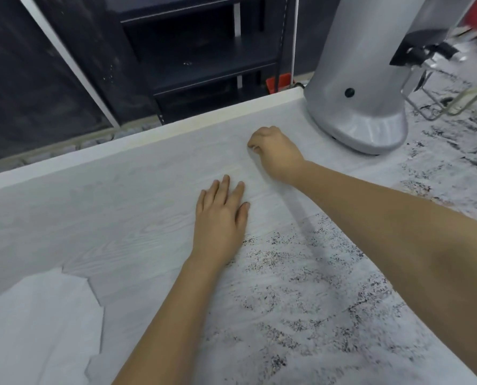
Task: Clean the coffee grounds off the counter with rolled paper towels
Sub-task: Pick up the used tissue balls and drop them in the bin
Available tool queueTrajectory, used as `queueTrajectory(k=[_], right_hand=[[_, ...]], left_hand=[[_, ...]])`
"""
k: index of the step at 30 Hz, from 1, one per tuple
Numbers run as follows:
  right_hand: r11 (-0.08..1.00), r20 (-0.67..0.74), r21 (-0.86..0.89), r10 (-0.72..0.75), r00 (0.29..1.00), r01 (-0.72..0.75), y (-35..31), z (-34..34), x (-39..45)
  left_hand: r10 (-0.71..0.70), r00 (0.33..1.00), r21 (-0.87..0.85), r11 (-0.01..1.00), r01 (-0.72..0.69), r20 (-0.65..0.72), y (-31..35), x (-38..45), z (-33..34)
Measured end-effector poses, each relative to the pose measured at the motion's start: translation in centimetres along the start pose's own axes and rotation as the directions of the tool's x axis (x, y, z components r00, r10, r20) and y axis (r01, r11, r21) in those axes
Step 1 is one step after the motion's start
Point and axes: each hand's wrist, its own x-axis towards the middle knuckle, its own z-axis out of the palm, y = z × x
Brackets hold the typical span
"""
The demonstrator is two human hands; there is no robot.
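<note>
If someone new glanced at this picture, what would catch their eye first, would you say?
Probably the dark coffee grounds scattered over the right half of the pale counter. Next, the two bare arms reaching in: the left hand lies flat mid-counter, and the right hand is curled further back. The big silver machine stands at the back right.

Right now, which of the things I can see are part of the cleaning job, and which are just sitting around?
Part of the job:
- coffee grounds scattered over the counter
- paper towel lying at the near left
- left hand flat on the counter
- right hand curled, fist-like

Just sitting around:
- silver machine at the back right
- wire rack beside it
- dark shelf unit behind the counter
</note>
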Motion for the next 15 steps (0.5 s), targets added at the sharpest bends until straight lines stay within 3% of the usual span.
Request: queueTrajectory(k=[5, 8, 11, 15], right_hand=[[0.986, -0.148, 0.164, 0.054, 0.988, -0.029, -0.2, -1.4, -6.0], [0.965, -0.285, 0.249, 0.151, 0.946, -0.079, 0.2, -3.1, -11.5], [0.937, -0.416, 0.318, 0.276, 0.866, -0.146, 0.9, -5.6, -18.6], [0.851, -0.515, 0.426, 0.508, 0.69, -0.309, 2.1, -9.0, -29.2]], left_hand=[[-0.034, 0.999, -0.066, 0.997, 0.034, 0.008, 1.7, -0.1, -0.7], [0.059, 0.998, -0.147, 0.987, -0.062, -0.027, 4.7, -0.8, -0.6], [0.194, 0.981, -0.237, 0.952, -0.195, -0.029, 8.9, -2.2, 0.4], [0.385, 0.923, -0.337, 0.868, -0.364, -0.006, 15.7, -4.1, 2.4]])
